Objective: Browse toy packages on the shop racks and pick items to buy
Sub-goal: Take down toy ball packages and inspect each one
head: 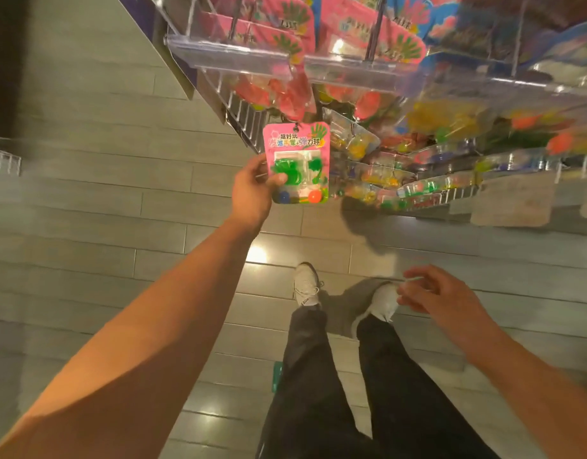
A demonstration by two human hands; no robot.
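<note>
Left hand [252,190] at full reach, thumb and fingers pinching left edge of pink toy package [297,164], which hangs just below lowest rack [351,71] edge. Right hand [441,298] low over grey floor [86,200], fingers loosely curled, possibly around something thin. White shoes [306,285] on open floor near rack.
</note>
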